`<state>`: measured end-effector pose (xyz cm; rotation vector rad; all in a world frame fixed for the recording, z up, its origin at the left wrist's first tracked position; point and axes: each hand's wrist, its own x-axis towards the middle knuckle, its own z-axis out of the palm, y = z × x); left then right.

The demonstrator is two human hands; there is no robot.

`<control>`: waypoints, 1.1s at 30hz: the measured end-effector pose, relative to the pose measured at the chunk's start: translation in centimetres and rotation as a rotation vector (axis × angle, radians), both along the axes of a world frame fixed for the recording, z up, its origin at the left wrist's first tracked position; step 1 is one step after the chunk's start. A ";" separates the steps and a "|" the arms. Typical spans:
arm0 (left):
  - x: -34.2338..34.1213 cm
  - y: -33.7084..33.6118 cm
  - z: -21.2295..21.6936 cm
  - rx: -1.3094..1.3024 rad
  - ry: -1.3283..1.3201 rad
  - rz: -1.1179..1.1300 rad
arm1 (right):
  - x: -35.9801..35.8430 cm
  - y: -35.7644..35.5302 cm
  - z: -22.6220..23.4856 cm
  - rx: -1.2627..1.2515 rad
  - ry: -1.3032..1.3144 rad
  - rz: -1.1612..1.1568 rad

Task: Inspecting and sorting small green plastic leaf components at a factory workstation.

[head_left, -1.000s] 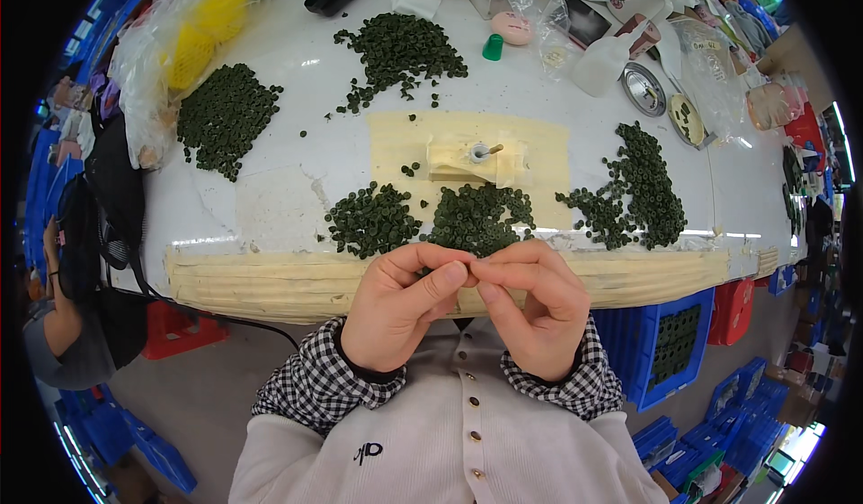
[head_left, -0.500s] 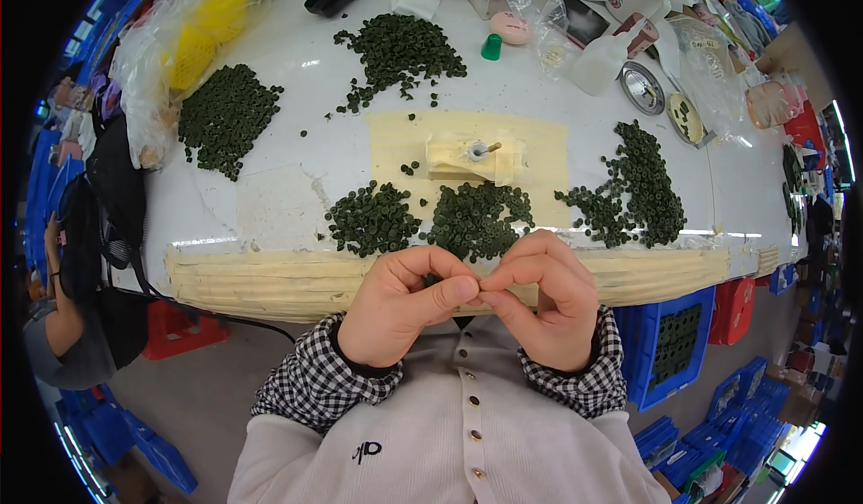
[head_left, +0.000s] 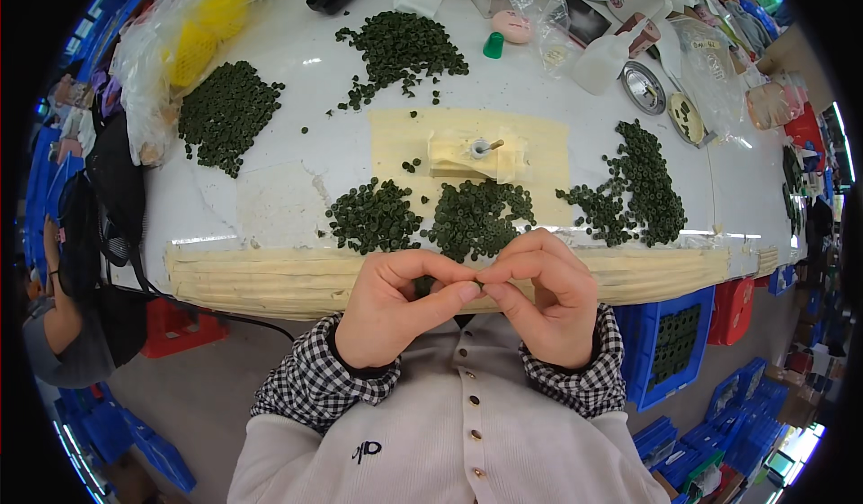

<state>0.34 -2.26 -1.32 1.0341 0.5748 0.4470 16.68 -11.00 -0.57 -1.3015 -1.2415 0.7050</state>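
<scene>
Over the table's taped front edge, my left hand (head_left: 385,304) and my right hand (head_left: 553,299) meet at their fingertips. Thumb and forefinger of each are pinched on a tiny dark green piece (head_left: 479,285), mostly hidden by the fingers. Just beyond the hands lie two heaps of small round dark green parts, a left heap (head_left: 374,218) and a right heap (head_left: 478,221). Behind these stands a tape-wrapped block (head_left: 449,153), with a short metal post and a thin brown stick on it.
More dark green parts form a right pile (head_left: 654,189), a far pile (head_left: 409,50) and a left pile (head_left: 229,113). A green cap (head_left: 493,45), a white bottle (head_left: 597,65) and a round metal tin (head_left: 642,88) stand at the back. A blue crate (head_left: 640,374) sits below the table at right.
My left thumb and fingers have shifted slightly around the small piece, and a bit more of it shows. The piles and the block stay where they were.
</scene>
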 end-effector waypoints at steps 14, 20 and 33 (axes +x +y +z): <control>-0.2 0.0 1.3 -0.026 0.014 -0.015 | 0.2 0.5 -0.2 0.238 -0.403 -0.045; -0.5 -0.1 0.2 0.062 0.080 -0.019 | 0.3 0.3 -0.1 0.247 -0.410 -0.027; 0.1 -0.5 0.4 0.078 0.047 0.059 | -0.1 0.3 0.0 0.207 -0.381 -0.070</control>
